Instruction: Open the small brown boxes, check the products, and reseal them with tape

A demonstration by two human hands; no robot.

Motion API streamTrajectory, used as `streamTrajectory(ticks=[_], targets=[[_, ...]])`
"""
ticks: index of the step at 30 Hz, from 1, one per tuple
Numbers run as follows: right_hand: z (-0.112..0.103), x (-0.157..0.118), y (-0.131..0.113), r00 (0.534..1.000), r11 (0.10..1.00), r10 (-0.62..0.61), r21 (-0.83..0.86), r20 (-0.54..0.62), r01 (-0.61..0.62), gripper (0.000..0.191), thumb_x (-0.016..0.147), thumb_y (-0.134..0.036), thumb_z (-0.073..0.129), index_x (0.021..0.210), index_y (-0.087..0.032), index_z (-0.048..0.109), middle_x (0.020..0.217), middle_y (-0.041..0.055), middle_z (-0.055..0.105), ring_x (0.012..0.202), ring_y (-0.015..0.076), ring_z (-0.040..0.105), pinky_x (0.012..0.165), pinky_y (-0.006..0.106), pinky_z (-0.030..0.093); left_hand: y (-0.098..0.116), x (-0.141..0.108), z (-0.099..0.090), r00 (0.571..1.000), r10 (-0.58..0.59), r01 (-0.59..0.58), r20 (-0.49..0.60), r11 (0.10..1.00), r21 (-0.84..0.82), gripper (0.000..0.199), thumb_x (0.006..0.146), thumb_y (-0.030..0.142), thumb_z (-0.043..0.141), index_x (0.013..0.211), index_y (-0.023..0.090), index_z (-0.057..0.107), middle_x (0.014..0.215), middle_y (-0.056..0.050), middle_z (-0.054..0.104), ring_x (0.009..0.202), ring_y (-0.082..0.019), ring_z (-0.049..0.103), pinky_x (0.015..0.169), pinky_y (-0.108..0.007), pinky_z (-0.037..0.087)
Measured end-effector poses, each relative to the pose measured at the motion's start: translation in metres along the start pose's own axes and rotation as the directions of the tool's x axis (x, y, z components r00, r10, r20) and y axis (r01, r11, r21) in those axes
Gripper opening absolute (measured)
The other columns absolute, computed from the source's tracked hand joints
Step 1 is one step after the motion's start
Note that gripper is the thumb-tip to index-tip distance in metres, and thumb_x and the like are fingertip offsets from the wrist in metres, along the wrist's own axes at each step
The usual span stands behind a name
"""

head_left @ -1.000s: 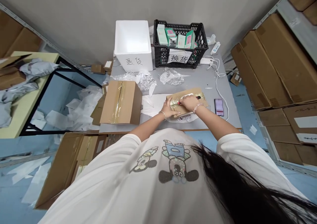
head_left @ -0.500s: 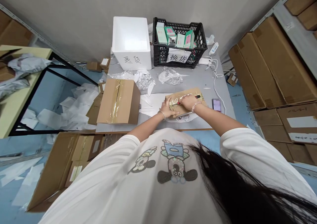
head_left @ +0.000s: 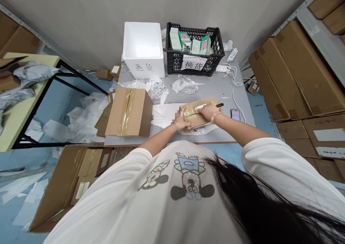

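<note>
A small taped cardboard box (head_left: 199, 120) lies slightly askew near the front of the grey table, on white sheeting. Around its left end my left hand (head_left: 181, 119) is gripping, thumb along the near side and fingers over the top. My right hand (head_left: 208, 111) is closed on a utility knife (head_left: 220, 105) whose red and black handle sticks out to the right. Its blade is over the shiny tape on the box's top; a dark line shows in the tape left of it. Whether the blade touches is hard to see.
A larger taped carton (head_left: 128, 111) stands left of my hands. Behind are bubble wrap (head_left: 185, 84), a white foam box (head_left: 145, 68) and a black crate (head_left: 214, 62) of green cartons. A phone (head_left: 235, 114) and white cable (head_left: 237, 99) lie at the right.
My right hand and the knife have shifted a little to the right along the box's top. My left hand stays on the left end of the box.
</note>
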State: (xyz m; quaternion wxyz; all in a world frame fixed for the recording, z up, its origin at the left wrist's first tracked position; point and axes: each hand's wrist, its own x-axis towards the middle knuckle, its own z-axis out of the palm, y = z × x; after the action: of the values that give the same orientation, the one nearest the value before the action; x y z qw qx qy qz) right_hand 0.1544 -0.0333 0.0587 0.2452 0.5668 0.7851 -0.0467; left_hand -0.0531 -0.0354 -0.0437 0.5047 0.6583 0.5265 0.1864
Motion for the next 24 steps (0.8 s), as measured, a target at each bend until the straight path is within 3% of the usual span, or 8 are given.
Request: streamTrajectory(ticks=[4, 11, 13, 15, 17, 19, 21, 24], targets=[[0.012, -0.014, 0.045, 0.999, 0.999, 0.037, 0.033, -0.008, -0.036, 0.034, 0.092, -0.017, 0.040, 0.111, -0.019, 0.067, 0.109, 0.0194, 0.068, 0.103, 0.0296, 0.059, 0.089, 0.042, 0.031, 0.001, -0.002, -0.003, 0.998, -0.047, 0.048, 0.050, 0.999, -0.004, 0.134, 0.040, 0.061, 0.089, 0.152, 0.033, 0.022, 0.161, -0.020, 0.010, 0.149, -0.043, 0.004, 0.113, -0.061, 0.019], [0.023, -0.056, 0.128, 0.978, 0.977, 0.206, -0.056, -0.006, -0.206, 0.033, 0.095, -0.015, 0.037, 0.114, -0.018, 0.064, 0.110, 0.0190, 0.066, 0.106, 0.0281, 0.056, 0.090, 0.043, 0.029, 0.011, -0.005, -0.005, 0.993, -0.095, 0.092, 0.067, 0.994, 0.053, 0.134, 0.042, 0.059, 0.090, 0.153, 0.037, 0.017, 0.163, -0.020, -0.002, 0.148, -0.046, -0.001, 0.111, -0.066, 0.016], [0.025, -0.070, 0.143, 0.950, 0.949, 0.311, -0.030, -0.034, -0.312, 0.033, 0.097, -0.019, 0.036, 0.113, -0.017, 0.064, 0.108, 0.0202, 0.066, 0.105, 0.0288, 0.057, 0.089, 0.044, 0.031, 0.014, -0.008, -0.007, 0.992, -0.109, 0.102, 0.061, 0.989, 0.107, 0.133, 0.042, 0.060, 0.090, 0.152, 0.037, 0.018, 0.163, -0.020, -0.007, 0.148, -0.047, -0.003, 0.110, -0.070, 0.015], [0.030, -0.086, 0.148, 0.887, 0.888, 0.459, 0.067, -0.056, -0.455, 0.034, 0.100, -0.028, 0.035, 0.113, -0.016, 0.064, 0.104, 0.0210, 0.067, 0.099, 0.0291, 0.060, 0.084, 0.042, 0.035, 0.017, -0.011, -0.010, 0.995, -0.099, 0.092, 0.030, 0.978, 0.188, 0.130, 0.042, 0.062, 0.088, 0.151, 0.036, 0.021, 0.163, -0.018, -0.013, 0.147, -0.047, -0.008, 0.109, -0.072, 0.012], [0.038, -0.101, 0.135, 0.818, 0.805, 0.573, 0.216, -0.046, -0.552, 0.037, 0.100, -0.036, 0.036, 0.115, -0.015, 0.062, 0.100, 0.0202, 0.068, 0.090, 0.0281, 0.063, 0.078, 0.038, 0.038, 0.023, -0.010, -0.015, 0.999, -0.034, 0.036, -0.010, 0.953, 0.299, 0.125, 0.042, 0.066, 0.087, 0.147, 0.031, 0.029, 0.163, -0.018, -0.014, 0.147, -0.046, -0.014, 0.110, -0.073, 0.006], [0.051, -0.114, 0.105, 0.805, 0.746, 0.593, 0.387, -0.018, -0.541, 0.037, 0.099, -0.039, 0.037, 0.115, -0.016, 0.061, 0.096, 0.0177, 0.069, 0.083, 0.0265, 0.064, 0.072, 0.035, 0.040, 0.031, -0.002, -0.022, 0.997, 0.071, -0.054, -0.024, 0.909, 0.414, 0.111, 0.045, 0.071, 0.083, 0.137, 0.025, 0.041, 0.164, -0.018, -0.006, 0.147, -0.045, -0.014, 0.112, -0.071, 0.001], [0.066, -0.119, 0.061, 0.835, 0.674, 0.550, 0.583, 0.015, -0.454, 0.034, 0.099, -0.038, 0.037, 0.112, -0.018, 0.061, 0.091, 0.0139, 0.070, 0.079, 0.0251, 0.065, 0.069, 0.032, 0.042, 0.042, 0.012, -0.030, 0.990, 0.143, -0.127, 0.003, 0.864, 0.487, 0.091, 0.055, 0.074, 0.077, 0.124, 0.021, 0.049, 0.162, -0.021, 0.012, 0.149, -0.044, -0.003, 0.115, -0.067, 0.001], [0.085, -0.114, -0.009, 0.919, 0.489, 0.394, 0.841, 0.025, -0.233, 0.028, 0.097, -0.038, 0.039, 0.104, -0.021, 0.060, 0.090, 0.0079, 0.071, 0.081, 0.0220, 0.065, 0.073, 0.031, 0.046, 0.058, 0.035, -0.041, 0.992, 0.095, -0.124, 0.080, 0.837, 0.534, 0.070, 0.070, 0.066, 0.071, 0.117, 0.019, 0.049, 0.143, -0.024, 0.047, 0.141, -0.041, 0.034, 0.115, -0.058, 0.021]])
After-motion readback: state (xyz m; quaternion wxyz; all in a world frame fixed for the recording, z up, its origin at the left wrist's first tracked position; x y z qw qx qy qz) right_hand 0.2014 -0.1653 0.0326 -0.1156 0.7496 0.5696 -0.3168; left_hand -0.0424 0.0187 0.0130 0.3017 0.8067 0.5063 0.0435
